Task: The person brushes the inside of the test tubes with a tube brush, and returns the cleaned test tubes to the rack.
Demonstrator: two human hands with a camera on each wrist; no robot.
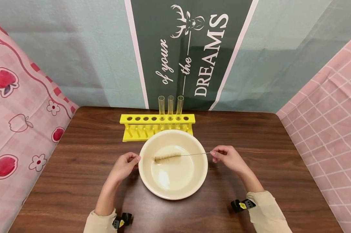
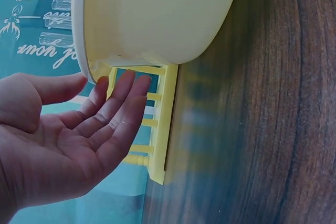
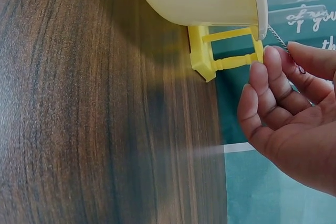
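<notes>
The head view is bright, with white glare in the near left of the basin [image 1: 178, 176]; both wrist views are dimmer, with soft shadows on the tabletop [image 3: 105, 129].

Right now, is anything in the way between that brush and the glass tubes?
Yes: in the head view, the basin's far rim lies between the brush and the glass tubes in the yellow rack. Nothing visible separates the right grip from the brush; it pinches the wire handle's end.
</notes>
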